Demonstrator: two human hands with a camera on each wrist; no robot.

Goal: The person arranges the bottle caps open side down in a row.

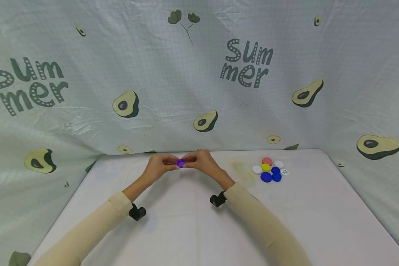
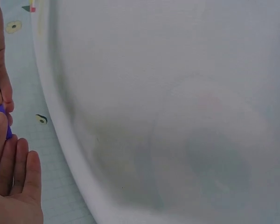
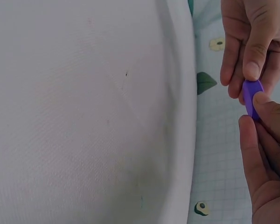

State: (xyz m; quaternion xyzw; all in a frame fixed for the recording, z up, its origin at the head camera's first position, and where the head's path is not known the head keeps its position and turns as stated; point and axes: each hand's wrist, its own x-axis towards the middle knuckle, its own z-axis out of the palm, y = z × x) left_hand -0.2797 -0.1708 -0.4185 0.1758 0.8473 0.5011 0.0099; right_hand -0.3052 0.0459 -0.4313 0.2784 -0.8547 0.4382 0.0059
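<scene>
A small purple bottle cap (image 1: 181, 163) is held up near the far edge of the table, between both hands. My left hand (image 1: 159, 167) pinches its left side between thumb and fingers. From the other side, my right hand (image 1: 202, 162) pinches it too. In the right wrist view the purple cap (image 3: 253, 99) appears edge-on, with a thumb of each hand pressed against it. The left wrist view catches only part of the cap (image 2: 1, 119) at its left border, partly covered by fingers.
To the right on the white table (image 1: 193, 229) lies a cluster of caps: a red one (image 1: 267, 161), a yellow one (image 1: 265, 167), several blue and white ones, one printed white cap (image 1: 284, 172). A patterned curtain (image 1: 173, 74) hangs behind the table. Dark cameras sit on both wrists.
</scene>
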